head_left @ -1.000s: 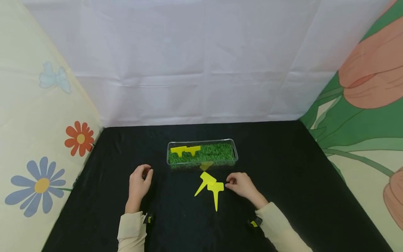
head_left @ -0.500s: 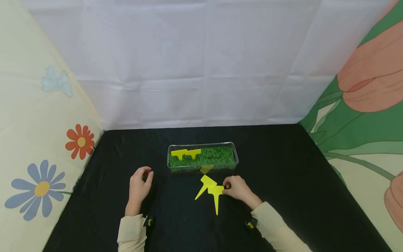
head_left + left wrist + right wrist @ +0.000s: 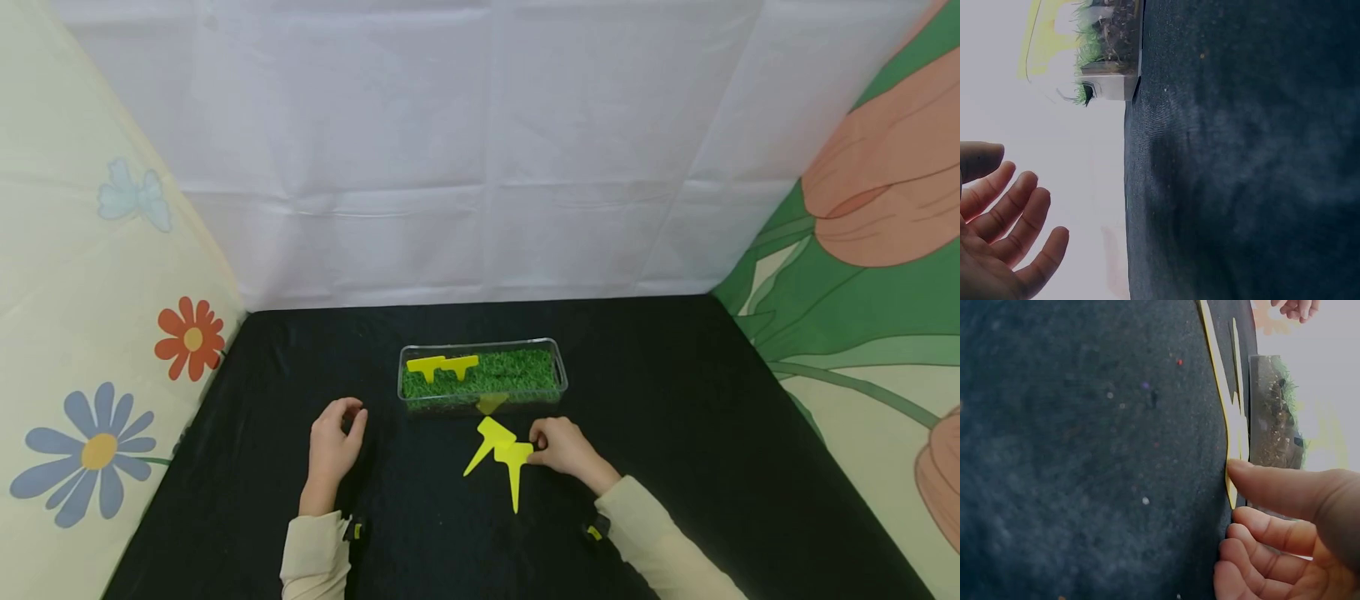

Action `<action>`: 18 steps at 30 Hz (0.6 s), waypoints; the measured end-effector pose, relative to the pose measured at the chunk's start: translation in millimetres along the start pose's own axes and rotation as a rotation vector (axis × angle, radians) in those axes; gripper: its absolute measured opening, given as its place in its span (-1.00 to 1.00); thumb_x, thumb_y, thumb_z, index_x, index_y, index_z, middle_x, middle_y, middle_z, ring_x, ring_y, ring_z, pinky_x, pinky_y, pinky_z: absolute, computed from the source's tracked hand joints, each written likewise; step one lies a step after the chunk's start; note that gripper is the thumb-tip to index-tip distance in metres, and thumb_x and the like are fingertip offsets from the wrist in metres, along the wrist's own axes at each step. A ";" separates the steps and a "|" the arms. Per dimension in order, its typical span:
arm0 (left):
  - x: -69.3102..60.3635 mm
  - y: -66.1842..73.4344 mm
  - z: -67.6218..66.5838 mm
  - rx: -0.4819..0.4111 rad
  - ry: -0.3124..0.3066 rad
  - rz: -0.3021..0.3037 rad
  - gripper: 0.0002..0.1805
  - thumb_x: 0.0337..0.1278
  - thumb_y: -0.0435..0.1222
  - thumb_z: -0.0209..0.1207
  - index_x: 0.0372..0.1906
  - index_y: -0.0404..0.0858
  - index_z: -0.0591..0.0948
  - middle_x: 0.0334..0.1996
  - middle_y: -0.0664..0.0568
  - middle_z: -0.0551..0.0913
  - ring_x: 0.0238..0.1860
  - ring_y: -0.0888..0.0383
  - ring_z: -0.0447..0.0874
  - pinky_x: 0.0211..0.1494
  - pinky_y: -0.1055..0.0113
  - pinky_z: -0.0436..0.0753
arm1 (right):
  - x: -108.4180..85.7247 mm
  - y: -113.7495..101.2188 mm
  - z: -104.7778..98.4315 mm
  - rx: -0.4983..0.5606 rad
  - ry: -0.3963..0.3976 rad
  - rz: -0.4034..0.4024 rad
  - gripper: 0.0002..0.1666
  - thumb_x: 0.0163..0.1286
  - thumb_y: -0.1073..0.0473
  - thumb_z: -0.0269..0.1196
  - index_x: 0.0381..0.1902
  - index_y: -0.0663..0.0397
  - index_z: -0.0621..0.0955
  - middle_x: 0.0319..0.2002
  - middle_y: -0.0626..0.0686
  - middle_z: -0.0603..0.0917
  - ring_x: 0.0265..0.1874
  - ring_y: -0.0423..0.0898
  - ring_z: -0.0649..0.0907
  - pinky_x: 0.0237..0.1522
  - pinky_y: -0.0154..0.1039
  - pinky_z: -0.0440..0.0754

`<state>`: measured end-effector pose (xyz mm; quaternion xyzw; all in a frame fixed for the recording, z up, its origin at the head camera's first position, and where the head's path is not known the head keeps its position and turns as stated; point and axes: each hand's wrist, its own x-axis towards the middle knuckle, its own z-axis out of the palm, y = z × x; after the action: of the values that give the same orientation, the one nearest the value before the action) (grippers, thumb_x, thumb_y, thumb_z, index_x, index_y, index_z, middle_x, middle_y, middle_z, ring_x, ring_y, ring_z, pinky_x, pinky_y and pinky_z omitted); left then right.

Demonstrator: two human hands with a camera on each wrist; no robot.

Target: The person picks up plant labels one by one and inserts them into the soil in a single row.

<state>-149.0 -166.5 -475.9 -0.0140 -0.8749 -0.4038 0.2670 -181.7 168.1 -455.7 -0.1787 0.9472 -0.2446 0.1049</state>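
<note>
Two yellow T-shaped plant labels lie on the black cloth in the head view. The nearer plant label (image 3: 513, 467) slightly overlaps the other plant label (image 3: 491, 435). My right hand (image 3: 564, 448) pinches the nearer label at the right edge of its head; in the right wrist view the thumb (image 3: 1260, 484) lies on that edge, with the index fingertip close against it. My left hand (image 3: 334, 446) hovers or rests left of the labels, fingers loosely bent and holding nothing. Two more yellow labels (image 3: 442, 367) stand in the grass of the clear tray.
The clear plastic tray (image 3: 560, 368) of green grass (image 3: 517, 371) and dark soil stands behind the loose labels. A yellow patch shows on its front wall, perhaps a reflection. White cloth (image 3: 480, 208) hangs at the back; flower-printed cloths flank the table.
My right hand has moved slightly left and taken the edge of the nearer label between thumb and finger. The left hand has stayed almost still.
</note>
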 end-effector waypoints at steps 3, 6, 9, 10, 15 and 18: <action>-0.4 0.2 -0.1 0.002 -0.002 -0.001 -0.90 0.00 -0.50 0.20 -0.32 -0.40 0.56 -0.45 -0.10 0.55 -0.41 0.04 0.50 -0.35 0.12 0.50 | 0.5 -1.6 0.4 -0.004 -0.005 0.016 -0.77 -0.08 0.27 0.44 -0.50 0.12 0.57 -0.62 -0.04 0.42 -0.65 -0.17 0.37 -0.55 -0.27 0.38; -0.8 0.2 -0.2 0.002 0.000 0.005 -0.90 0.00 -0.50 0.21 -0.33 -0.40 0.56 -0.46 -0.10 0.55 -0.42 0.05 0.50 -0.37 0.14 0.49 | 0.7 -2.9 0.3 -0.010 -0.008 0.026 -0.78 -0.07 0.27 0.44 -0.52 0.11 0.56 -0.63 -0.05 0.42 -0.65 -0.16 0.37 -0.54 -0.26 0.38; -1.2 0.0 -0.1 0.004 0.003 0.011 -0.90 0.00 -0.50 0.21 -0.33 -0.40 0.56 -0.46 -0.09 0.55 -0.42 0.05 0.50 -0.38 0.14 0.49 | 0.8 -3.7 0.4 -0.018 -0.012 0.029 -0.78 -0.07 0.27 0.44 -0.53 0.11 0.56 -0.62 -0.05 0.42 -0.64 -0.16 0.38 -0.54 -0.26 0.37; -1.2 0.0 -0.1 0.004 0.003 0.012 -0.90 -0.01 -0.50 0.21 -0.33 -0.40 0.56 -0.46 -0.09 0.55 -0.42 0.05 0.50 -0.38 0.14 0.49 | 0.9 -3.8 0.3 -0.021 -0.012 0.030 -0.78 -0.07 0.27 0.44 -0.53 0.11 0.56 -0.62 -0.05 0.42 -0.64 -0.16 0.38 -0.54 -0.26 0.37; -1.3 -0.4 0.3 0.004 0.000 0.012 -0.90 0.00 -0.50 0.21 -0.32 -0.42 0.56 -0.45 -0.10 0.55 -0.42 0.05 0.50 -0.38 0.14 0.49 | 1.2 -4.6 -0.6 -0.025 -0.025 0.029 -0.78 -0.06 0.27 0.44 -0.52 0.12 0.56 -0.63 -0.05 0.41 -0.65 -0.16 0.38 -0.54 -0.26 0.37; -1.4 -0.6 0.3 0.004 -0.001 0.014 -0.90 0.00 -0.50 0.21 -0.32 -0.42 0.56 -0.45 -0.10 0.55 -0.42 0.04 0.50 -0.37 0.13 0.49 | 1.2 -4.8 -1.8 -0.032 -0.035 0.026 -0.78 -0.06 0.27 0.43 -0.52 0.14 0.56 -0.63 -0.05 0.41 -0.65 -0.16 0.38 -0.54 -0.27 0.38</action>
<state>-148.1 -166.4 -477.2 -0.0198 -0.8756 -0.4002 0.2696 -181.9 164.5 -451.8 -0.1723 0.9513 -0.2248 0.1220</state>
